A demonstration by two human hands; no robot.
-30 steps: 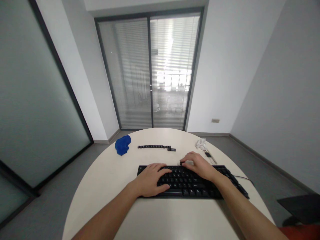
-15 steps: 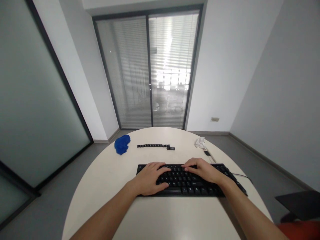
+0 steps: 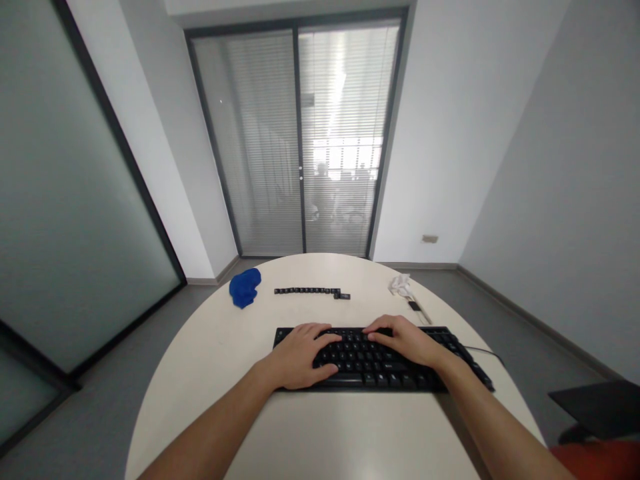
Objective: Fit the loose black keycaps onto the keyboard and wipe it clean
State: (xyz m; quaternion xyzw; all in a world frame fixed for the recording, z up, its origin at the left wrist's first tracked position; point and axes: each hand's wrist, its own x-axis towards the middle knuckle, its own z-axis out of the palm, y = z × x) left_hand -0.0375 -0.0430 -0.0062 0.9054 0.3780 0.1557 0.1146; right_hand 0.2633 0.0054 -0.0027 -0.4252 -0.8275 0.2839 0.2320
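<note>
A: ok so where's the keyboard (image 3: 350, 381) sitting, and what's the left hand (image 3: 303, 357) doing with it?

B: it's lying flat on the pale round table (image 3: 320, 433), long side toward the person. left hand is palm down over its left end, pretty well opened out: fingers reaching to the far edge, index angled off to the right, thumb stuck out sideways over the near keys. nothing gripped that I can see, it's just resting there. forearm comes in from the near left.

A: and the right hand (image 3: 405, 341)?

B: around the far edge, right of the middle. wrist's a bit raised, fingers bent and pointing left, thumb tucked in close under the index. tips are nearly together, but can't tell if there's anything tiny between them, sorry.

A: other stuff around?

B: cord (image 3: 485, 350) off the keyboard's right side. beyond the far edge there's a row of black keycaps (image 3: 307, 291), a blue cloth (image 3: 245, 288) far left, and far right a crumpled white bundle (image 3: 399, 285) with a pale stick (image 3: 423, 313) by it.
</note>
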